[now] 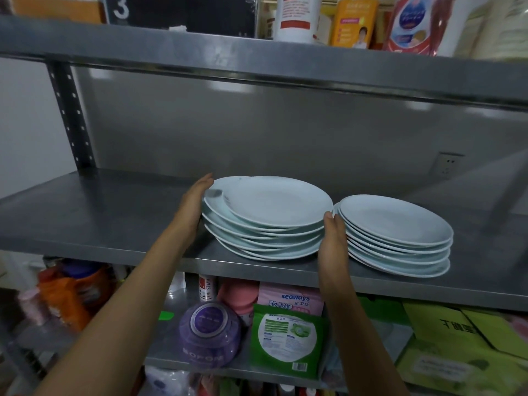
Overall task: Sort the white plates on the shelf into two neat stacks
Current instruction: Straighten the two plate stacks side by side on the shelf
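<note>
Both flat-fingered hands, left (192, 204) and right (334, 238), press uneven round plate stack (274, 207).

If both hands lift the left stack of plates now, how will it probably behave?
The left stack probably feels heavy: many plates. Its rims are staggered, so upper plates may slide. The left hand and right hand only press its sides.

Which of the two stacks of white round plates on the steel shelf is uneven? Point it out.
The left stack of white plates, pressed between the left hand and right hand: its rims jut out unevenly. The right stack sits better aligned.
</note>
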`<state>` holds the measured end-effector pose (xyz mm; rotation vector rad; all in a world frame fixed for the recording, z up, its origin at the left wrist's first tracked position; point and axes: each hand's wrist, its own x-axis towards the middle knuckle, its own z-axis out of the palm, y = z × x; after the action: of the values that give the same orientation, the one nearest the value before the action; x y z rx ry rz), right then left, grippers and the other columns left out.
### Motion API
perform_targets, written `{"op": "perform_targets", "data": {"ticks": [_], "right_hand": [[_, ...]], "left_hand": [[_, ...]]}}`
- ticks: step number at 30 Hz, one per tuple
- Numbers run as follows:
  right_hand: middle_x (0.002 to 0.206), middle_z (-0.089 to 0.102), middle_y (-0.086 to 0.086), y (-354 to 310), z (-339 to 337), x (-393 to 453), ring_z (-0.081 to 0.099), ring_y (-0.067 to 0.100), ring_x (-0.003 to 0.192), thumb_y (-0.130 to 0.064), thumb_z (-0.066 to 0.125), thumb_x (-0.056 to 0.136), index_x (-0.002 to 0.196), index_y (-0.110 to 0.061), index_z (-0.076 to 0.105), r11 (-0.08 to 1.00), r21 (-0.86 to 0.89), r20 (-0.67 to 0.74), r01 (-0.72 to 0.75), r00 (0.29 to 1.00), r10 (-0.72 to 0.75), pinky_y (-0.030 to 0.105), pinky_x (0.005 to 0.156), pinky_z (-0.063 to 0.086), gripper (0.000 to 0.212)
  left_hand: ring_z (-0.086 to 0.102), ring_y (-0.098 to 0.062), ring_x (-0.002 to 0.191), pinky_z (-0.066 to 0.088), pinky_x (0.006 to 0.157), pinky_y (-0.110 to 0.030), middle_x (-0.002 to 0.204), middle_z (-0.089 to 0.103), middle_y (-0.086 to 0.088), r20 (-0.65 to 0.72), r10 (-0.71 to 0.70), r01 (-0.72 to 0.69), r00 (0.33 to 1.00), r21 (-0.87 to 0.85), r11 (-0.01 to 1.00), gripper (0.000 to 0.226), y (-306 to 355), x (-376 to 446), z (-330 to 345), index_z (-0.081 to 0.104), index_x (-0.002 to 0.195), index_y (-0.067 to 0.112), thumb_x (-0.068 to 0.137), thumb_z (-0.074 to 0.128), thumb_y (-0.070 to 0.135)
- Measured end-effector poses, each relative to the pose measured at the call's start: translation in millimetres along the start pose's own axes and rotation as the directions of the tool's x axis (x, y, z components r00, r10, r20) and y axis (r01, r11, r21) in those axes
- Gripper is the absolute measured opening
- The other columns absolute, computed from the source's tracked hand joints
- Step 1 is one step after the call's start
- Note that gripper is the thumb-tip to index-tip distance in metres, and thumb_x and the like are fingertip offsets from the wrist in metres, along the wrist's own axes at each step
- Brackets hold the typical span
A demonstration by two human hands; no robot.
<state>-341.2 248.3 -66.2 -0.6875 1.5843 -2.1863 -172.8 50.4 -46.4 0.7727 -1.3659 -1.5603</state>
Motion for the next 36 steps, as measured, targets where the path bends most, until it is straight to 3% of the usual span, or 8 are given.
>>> {"op": "perform_targets", "data": {"ticks": [3, 10, 13, 19, 24, 28, 33, 36], "right_hand": [[0.145, 0.045, -0.011, 1.1, 1.9, 2.3, 0.043, 0.011, 0.13, -0.042, 0.043, 0.098, 0.144, -0.032, 0.039, 1.0, -0.012, -0.02, 0.002, 1.0, -0.002, 0.033, 0.111, 0.031, 0.047], [0.145, 0.045, -0.005, 2.7, 4.5, 11.8, 0.045, 0.018, 0.131, -0.04, 0.044, 0.097, 0.147, -0.03, 0.033, 0.998, -0.026, -0.056, -0.049, 0.997, 0.047, 0.041, 0.114, 0.031, 0.052], [0.151, 0.038, -0.006, 1.9, 5.4, 8.4, 0.038, 0.017, 0.136, -0.041, 0.041, 0.099, 0.149, -0.032, 0.025, 0.993, -0.115, -0.05, 0.013, 0.999, -0.019, 0.039, 0.116, 0.027, 0.054], [0.159, 0.021, -0.006, 5.2, 7.3, -0.6, 0.025, 0.02, 0.144, -0.053, 0.041, 0.095, 0.151, -0.037, 0.005, 0.95, -0.304, 0.008, 0.076, 0.997, -0.077, 0.043, 0.118, 0.02, 0.069], [0.156, 0.029, -0.002, -0.3, -0.1, -1.5, 0.031, 0.026, 0.141, -0.058, 0.043, 0.092, 0.15, -0.039, 0.009, 0.895, -0.443, 0.047, 0.039, 0.999, -0.02, 0.046, 0.116, 0.026, 0.069], [0.148, 0.04, -0.001, -11.4, 1.4, 1.8, 0.042, 0.024, 0.132, -0.052, 0.045, 0.094, 0.147, -0.033, 0.02, 0.922, -0.387, 0.031, 0.027, 0.999, -0.016, 0.036, 0.106, 0.033, 0.061], [0.157, 0.027, -0.004, -4.9, 11.7, 2.0, 0.028, 0.022, 0.143, -0.05, 0.043, 0.096, 0.151, -0.032, 0.015, 0.945, -0.327, -0.025, 0.015, 0.999, -0.024, 0.044, 0.118, 0.023, 0.064], [0.158, 0.025, -0.002, -0.2, 15.6, 1.8, 0.025, 0.022, 0.144, -0.058, 0.033, 0.095, 0.15, -0.031, 0.02, 0.95, -0.312, -0.069, -0.01, 0.998, -0.012, 0.045, 0.119, 0.021, 0.063]], "left_hand": [[0.064, -0.02, 0.11, 0.044, 0.103, -0.045, 0.121, 0.068, 0.003, 0.032, -0.046, 0.043, 0.998, 0.066, 0.997, 0.061, -9.6, 6.7, 2.2, 0.065, 0.119, 0.033, 0.07, 0.063, 0.069], [0.068, -0.017, 0.098, 0.047, 0.095, -0.037, 0.099, 0.074, 0.004, 0.015, -0.018, 0.018, 1.0, -0.004, 1.0, 0.031, -11.1, -14.6, 25.5, 0.074, 0.093, 0.029, 0.089, 0.051, 0.05], [0.067, -0.025, 0.103, 0.046, 0.1, -0.043, 0.107, 0.073, -0.005, 0.08, -0.049, 0.052, 0.996, -0.039, 0.998, 0.047, -14.3, -13.1, 24.0, 0.073, 0.105, 0.024, 0.086, 0.047, 0.058], [0.067, -0.025, 0.104, 0.049, 0.094, -0.039, 0.107, 0.073, -0.005, 0.071, -0.059, 0.068, 0.996, -0.134, 0.989, 0.051, -17.4, -12.0, 24.3, 0.069, 0.114, 0.018, 0.091, 0.043, 0.055], [0.067, -0.022, 0.1, 0.047, 0.091, -0.037, 0.103, 0.074, -0.006, 0.131, -0.03, 0.054, 0.991, -0.186, 0.981, 0.045, -16.7, -5.2, 18.5, 0.075, 0.096, 0.019, 0.094, 0.04, 0.047], [0.064, -0.028, 0.111, 0.043, 0.101, -0.042, 0.116, 0.07, -0.01, 0.157, -0.062, 0.088, 0.986, -0.164, 0.983, 0.054, -16.3, 3.0, 11.2, 0.069, 0.115, 0.013, 0.088, 0.047, 0.055], [0.058, -0.02, 0.12, 0.04, 0.106, -0.043, 0.131, 0.061, 0.005, 0.079, -0.025, 0.032, 0.997, -0.088, 0.996, 0.049, -22.1, 10.9, 10.4, 0.06, 0.126, 0.035, 0.081, 0.058, 0.054], [0.057, -0.017, 0.12, 0.04, 0.106, -0.041, 0.131, 0.061, 0.007, 0.044, 0.012, -0.009, 0.999, -0.087, 0.996, 0.046, -24.1, 10.8, 14.2, 0.059, 0.126, 0.037, 0.082, 0.056, 0.051]]}}
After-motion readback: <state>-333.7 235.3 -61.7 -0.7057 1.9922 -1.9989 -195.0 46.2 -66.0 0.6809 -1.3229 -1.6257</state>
